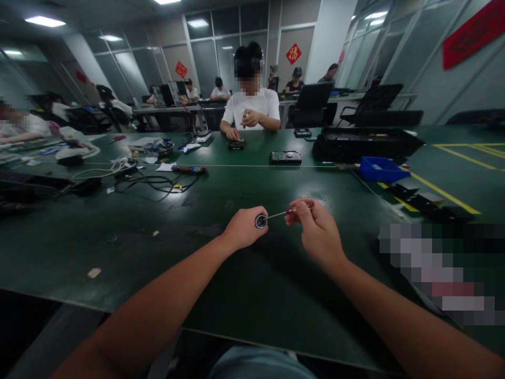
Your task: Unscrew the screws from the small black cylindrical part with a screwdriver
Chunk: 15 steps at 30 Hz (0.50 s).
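Above the green table, my left hand [245, 227] is closed around a small dark round part [261, 221] with a pale metal rim, its open end facing right. Most of that part is hidden in the palm. My right hand [315, 226] grips the reddish handle of a thin screwdriver [279, 215]. The shaft points left, and its tip reaches the opening of the round part; how deep it goes I cannot tell. Both hands are near the table's middle, a short gap apart.
Across the green table [236, 184] a person in white [252, 105] handles a small device. A circuit-board drive [286, 157], a blue bin [382, 169] and a long black housing [366, 143] lie ahead. Black cables [158, 184] and a dark tool [190, 169] lie left.
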Motion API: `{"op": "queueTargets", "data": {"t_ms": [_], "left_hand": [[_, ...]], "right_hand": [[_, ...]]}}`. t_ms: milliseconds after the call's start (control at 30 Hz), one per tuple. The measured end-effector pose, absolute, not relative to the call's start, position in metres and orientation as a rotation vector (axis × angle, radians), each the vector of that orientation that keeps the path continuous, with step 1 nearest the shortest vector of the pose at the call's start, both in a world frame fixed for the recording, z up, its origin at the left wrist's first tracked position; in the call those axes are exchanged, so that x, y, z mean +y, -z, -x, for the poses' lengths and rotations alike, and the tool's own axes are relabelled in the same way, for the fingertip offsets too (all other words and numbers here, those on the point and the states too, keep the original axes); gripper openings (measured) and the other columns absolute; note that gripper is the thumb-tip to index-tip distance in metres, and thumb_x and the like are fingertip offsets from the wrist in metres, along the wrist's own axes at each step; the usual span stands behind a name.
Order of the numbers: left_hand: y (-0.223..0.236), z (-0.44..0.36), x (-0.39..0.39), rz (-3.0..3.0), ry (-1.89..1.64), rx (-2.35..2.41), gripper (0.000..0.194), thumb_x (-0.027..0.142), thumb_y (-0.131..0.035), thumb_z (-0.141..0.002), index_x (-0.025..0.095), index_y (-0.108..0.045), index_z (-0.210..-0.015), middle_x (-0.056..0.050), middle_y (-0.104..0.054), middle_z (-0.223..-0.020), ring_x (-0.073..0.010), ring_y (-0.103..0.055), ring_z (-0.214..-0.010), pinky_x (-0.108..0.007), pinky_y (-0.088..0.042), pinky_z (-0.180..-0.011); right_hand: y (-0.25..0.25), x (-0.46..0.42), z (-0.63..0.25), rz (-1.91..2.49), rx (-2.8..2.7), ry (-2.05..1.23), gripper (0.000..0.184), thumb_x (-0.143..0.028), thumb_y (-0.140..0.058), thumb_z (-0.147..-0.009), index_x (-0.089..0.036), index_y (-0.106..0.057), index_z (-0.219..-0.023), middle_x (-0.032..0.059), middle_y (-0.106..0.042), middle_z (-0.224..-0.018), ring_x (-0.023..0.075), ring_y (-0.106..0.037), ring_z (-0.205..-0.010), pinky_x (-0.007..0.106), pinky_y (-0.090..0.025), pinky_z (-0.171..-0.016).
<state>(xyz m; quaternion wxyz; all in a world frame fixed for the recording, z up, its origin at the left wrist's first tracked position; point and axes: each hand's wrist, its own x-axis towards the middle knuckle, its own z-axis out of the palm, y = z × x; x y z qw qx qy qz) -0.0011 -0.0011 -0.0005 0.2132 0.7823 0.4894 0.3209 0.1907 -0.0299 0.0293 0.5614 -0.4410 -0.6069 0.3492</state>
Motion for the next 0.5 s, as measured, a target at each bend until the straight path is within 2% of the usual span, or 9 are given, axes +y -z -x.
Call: {"op": "queueTargets", "data": {"t_ms": [167,500], "left_hand": [[-0.002,0.0,-0.002,-2.173,-0.929,1.38,0.005,0.019,-0.064,-0.079,0.02,-0.064,-0.083,0.003,-0.064,-0.074,-0.0129,-0.058,-0.068,-0.025,-0.04,-0.064],[-0.003,0.0,-0.003,-2.124,-0.944,1.409,0.003,0.02,-0.064,-0.079,0.02,-0.063,-0.082,0.003,-0.064,-0.073,-0.0125,-0.057,-0.067,-0.025,-0.039,-0.062]], "right_hand": [[-0.025,-0.019,-0.194,0.961,-1.15,-1.123,0.027,-0.046,-0.059,-0.092,-0.02,-0.061,-0.088,0.0011,-0.063,-0.075,0.0153,-0.063,-0.065,0.032,-0.053,-0.063],[-0.026,-0.032,-0.19,1.014,-1.47,-0.727,0.02,-0.039,-0.053,-0.097,-0.021,-0.06,-0.098,0.0028,-0.068,-0.081,0.0168,-0.066,-0.071,0.034,-0.054,-0.07]]}}
